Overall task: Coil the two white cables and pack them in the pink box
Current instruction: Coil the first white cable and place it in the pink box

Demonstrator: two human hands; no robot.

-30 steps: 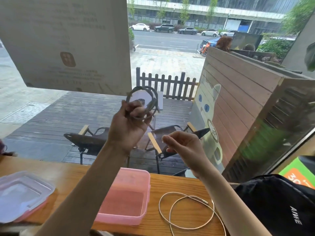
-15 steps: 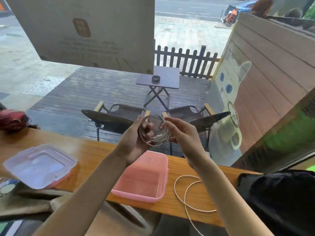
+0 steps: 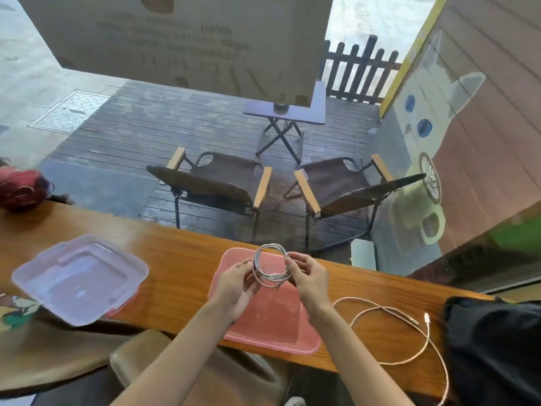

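Note:
A coiled white cable (image 3: 270, 265) hangs just above the open pink box (image 3: 272, 317), which sits on the wooden counter. My left hand (image 3: 235, 284) pinches the coil's left side and my right hand (image 3: 307, 278) pinches its right side. The second white cable (image 3: 409, 326) lies loose on the counter to the right of the box, one end trailing over the front edge.
The box's clear lid (image 3: 79, 276) rests on the counter at the left. A black bag (image 3: 494, 344) fills the right end of the wooden counter (image 3: 181, 259). A red object (image 3: 20, 189) sits far left. A window stands right behind the counter.
Both hands have come down with the coiled cable from chest height to just above the pink box. The right hand joined the left on the coil. The view tilted downward.

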